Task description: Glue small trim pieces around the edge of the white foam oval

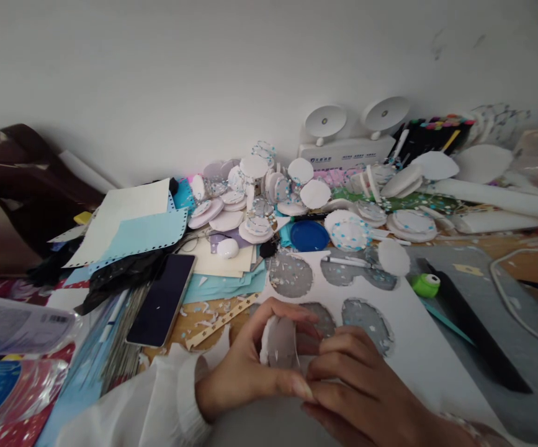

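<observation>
Evidently a small white foam disc is pinched upright between the left hand and right hand, above the white sheet; light and easily dented, it is best gripped by its rim.

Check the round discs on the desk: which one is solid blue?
The blue disc, lying flat just behind the white sheet. The other discs, including the one in the left hand, are white or pale.

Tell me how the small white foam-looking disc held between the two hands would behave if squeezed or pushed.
The white disc is thin and pinched between the left hand and right hand, so it is probably very light. It looks like soft foam board, likely to dent or bend. Lying flat like the pile of discs, it should slide, not roll.
</observation>
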Motion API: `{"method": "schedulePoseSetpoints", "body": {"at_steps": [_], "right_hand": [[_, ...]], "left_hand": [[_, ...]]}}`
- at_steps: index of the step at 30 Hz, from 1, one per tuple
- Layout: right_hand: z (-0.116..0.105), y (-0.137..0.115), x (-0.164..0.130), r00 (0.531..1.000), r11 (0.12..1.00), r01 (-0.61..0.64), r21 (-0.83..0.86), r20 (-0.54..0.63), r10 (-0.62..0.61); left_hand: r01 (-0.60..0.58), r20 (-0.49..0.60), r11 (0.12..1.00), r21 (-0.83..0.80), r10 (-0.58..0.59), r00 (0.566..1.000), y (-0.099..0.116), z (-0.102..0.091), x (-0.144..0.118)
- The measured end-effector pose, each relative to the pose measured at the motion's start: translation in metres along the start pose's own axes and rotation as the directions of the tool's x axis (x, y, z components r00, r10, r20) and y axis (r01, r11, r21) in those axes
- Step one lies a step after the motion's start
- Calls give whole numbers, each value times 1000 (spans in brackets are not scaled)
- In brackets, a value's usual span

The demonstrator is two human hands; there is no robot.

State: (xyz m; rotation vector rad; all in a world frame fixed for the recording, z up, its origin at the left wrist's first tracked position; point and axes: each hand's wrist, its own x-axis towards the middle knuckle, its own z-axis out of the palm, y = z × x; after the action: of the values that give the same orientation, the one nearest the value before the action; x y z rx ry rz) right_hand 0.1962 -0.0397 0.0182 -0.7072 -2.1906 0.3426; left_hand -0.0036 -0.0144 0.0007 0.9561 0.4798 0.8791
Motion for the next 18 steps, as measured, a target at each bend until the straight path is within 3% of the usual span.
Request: {"method": "schedulePoseSetpoints", "body": {"at_steps": [8,12,18], "right_hand": [[2,0,-1,999,997,-43,71,31,41],[2,0,0,998,998,-4,62,57,0],[-4,1,-1,999,995,18,101,-47,-13]], "left_hand": [[-14,54,1000,-23,15,998,7,4,-1],[-49,46,999,-9,50,998,6,3,-1],[-35,42,991,131,30,999,9,-2,-1]]}}
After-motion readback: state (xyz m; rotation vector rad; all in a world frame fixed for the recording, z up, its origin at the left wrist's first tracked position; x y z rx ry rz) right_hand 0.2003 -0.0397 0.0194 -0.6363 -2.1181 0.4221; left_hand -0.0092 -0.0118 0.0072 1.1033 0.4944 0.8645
